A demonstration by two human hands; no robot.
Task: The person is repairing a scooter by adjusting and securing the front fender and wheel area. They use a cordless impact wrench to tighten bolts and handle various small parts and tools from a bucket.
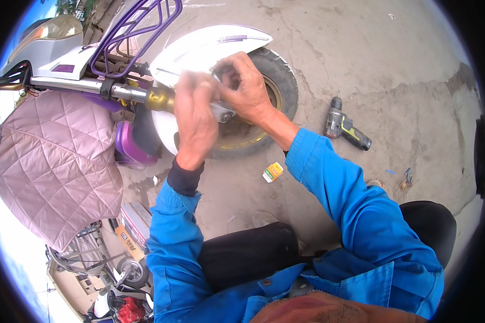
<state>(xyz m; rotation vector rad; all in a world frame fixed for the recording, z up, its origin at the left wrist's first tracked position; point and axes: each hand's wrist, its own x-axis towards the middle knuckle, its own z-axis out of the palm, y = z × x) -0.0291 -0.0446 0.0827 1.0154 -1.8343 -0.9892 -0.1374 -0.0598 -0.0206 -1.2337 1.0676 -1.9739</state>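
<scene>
My left hand [195, 118] is at the lower fork [159, 99] of a white-and-purple scooter, its fingertips blurred and partly overlapping the metalwork. Just right of it, my right hand [245, 94] has thumb and fingers closed on something small that I cannot make out, against the front wheel's metal bracket [225, 115]. The white mudguard [210, 46] arches above both hands over the black tyre [285, 81]. A pink quilted cover [56, 156] hangs from the scooter at the left.
A cordless drill [342, 126] lies on the concrete at the right. A small yellow-and-white packet [272, 171] is below the wheel. Cardboard boxes [134, 231] and other scooter parts [132, 272] stand at the lower left. My knees [237, 253] are bent at the bottom.
</scene>
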